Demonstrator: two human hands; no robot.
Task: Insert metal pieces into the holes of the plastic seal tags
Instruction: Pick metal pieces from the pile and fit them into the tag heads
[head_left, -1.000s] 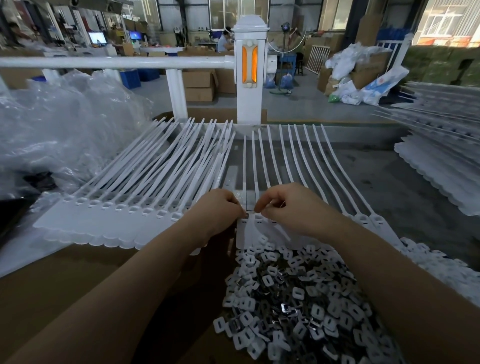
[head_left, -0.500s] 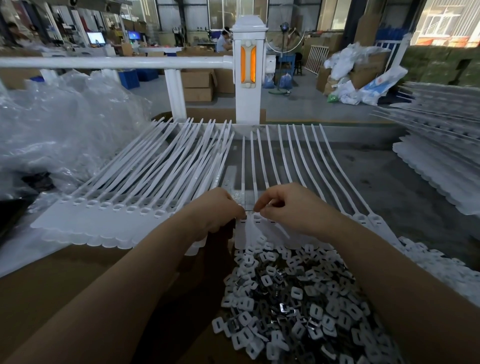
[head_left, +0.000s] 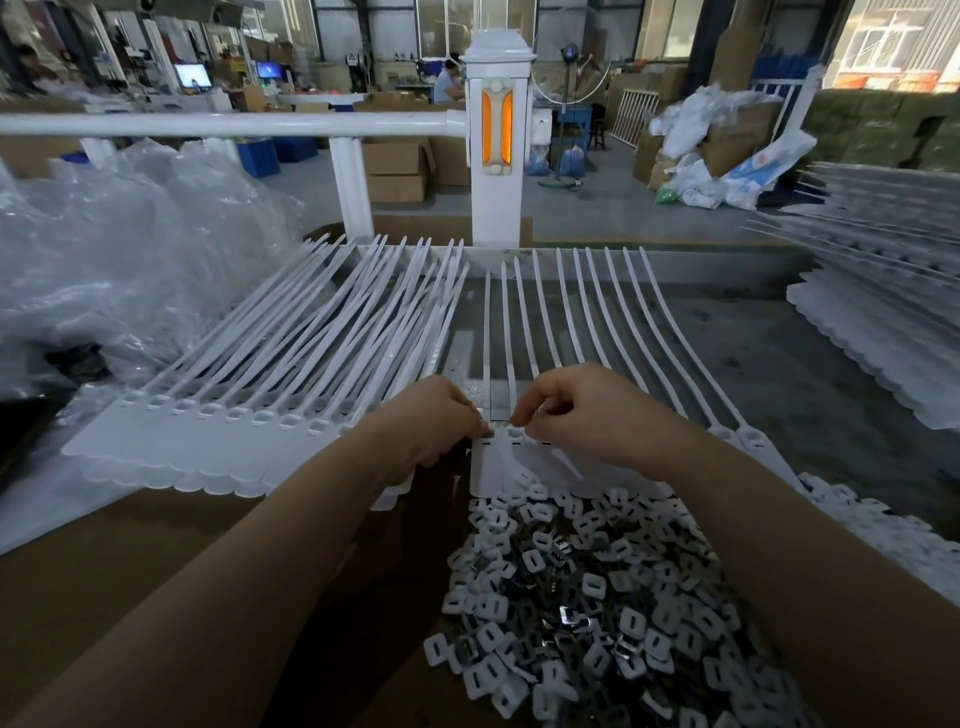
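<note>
Both forearms bare; left hand (head_left: 434, 423), right hand (head_left: 587, 410) ungloved.

Fingertips of left hand (head_left: 434, 421) and right hand (head_left: 576, 410) curl under; any pinched piece hidden. Tag stack (head_left: 883, 322) cut off at right edge.

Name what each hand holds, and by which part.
Both the left hand and the right hand pinch at the head end of the seal tags; any metal piece is hidden.

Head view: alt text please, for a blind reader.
Left hand and right hand meet, fingers curled, at the head of a white seal tag on the table. A pile of metal pieces lies nearer; more tags fan out left.
</note>
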